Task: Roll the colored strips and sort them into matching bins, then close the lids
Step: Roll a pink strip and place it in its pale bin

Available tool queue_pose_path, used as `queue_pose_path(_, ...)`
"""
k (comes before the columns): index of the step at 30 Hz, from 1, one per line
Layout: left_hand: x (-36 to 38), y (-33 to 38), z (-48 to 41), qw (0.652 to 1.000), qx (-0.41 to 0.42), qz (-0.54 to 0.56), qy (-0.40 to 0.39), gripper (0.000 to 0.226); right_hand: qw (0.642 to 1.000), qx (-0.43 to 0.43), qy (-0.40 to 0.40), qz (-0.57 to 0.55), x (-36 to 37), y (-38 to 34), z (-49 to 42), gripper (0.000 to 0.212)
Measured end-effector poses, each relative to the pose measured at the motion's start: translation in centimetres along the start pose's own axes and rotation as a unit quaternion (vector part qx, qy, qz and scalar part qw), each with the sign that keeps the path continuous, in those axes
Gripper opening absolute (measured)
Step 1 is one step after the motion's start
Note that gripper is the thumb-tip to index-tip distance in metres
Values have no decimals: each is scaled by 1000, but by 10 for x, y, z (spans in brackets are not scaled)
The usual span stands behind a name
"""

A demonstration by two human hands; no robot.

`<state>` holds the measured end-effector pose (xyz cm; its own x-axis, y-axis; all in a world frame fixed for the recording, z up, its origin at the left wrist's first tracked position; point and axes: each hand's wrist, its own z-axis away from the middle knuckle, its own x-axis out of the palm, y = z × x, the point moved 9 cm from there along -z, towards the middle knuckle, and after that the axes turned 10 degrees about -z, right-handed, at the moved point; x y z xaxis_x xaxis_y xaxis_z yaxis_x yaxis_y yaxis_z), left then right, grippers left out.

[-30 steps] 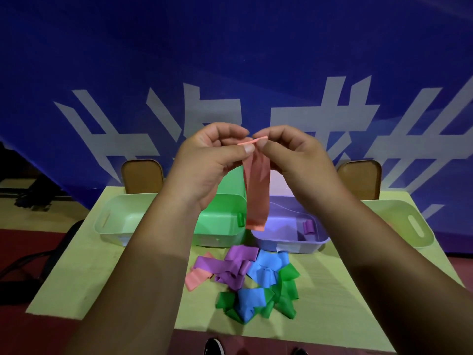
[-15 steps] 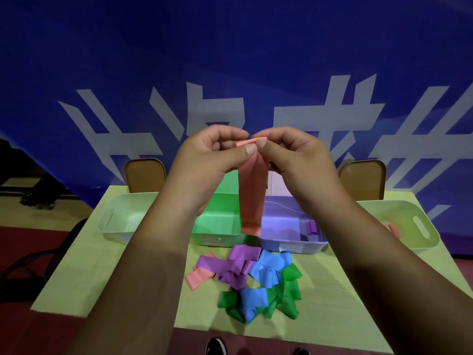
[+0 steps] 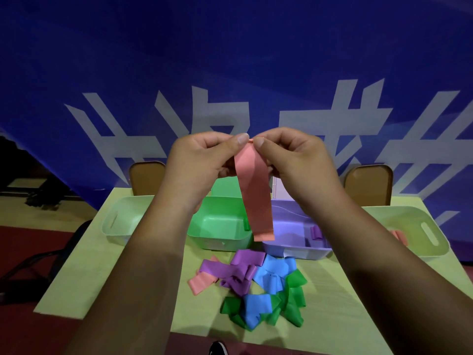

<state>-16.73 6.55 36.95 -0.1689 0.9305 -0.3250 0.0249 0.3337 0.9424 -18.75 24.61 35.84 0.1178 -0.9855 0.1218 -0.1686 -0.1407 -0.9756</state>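
You held your left hand (image 3: 202,160) and right hand (image 3: 294,160) together, both pinching the top end of the pink strip (image 3: 256,198), whose long axis hung straight down, equally near either hand, before the green bin (image 3: 217,242) and purple bin (image 3: 294,252) along the far edge of the table (image 3: 102,272).

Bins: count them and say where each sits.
4. A pale bin at the left end, a green bin and a purple bin side by side in the middle, another pale bin at the right end. Forearms may hide more.
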Motion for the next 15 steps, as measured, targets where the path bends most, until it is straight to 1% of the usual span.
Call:
queue_pose_path(5,-3,-1,-4,1000,3,-15,-11,16,1000,10,-4,0,2,1,-4,15)
queue_pose_path(12,-1,-10,-10,999,-25,33,-29,14,999,33,-3,-33,8,9,-8,12)
queue_pose_path(15,0,-12,-15,998,-25,48,-28,15,999,37,-6,-24,10,12,-11,13)
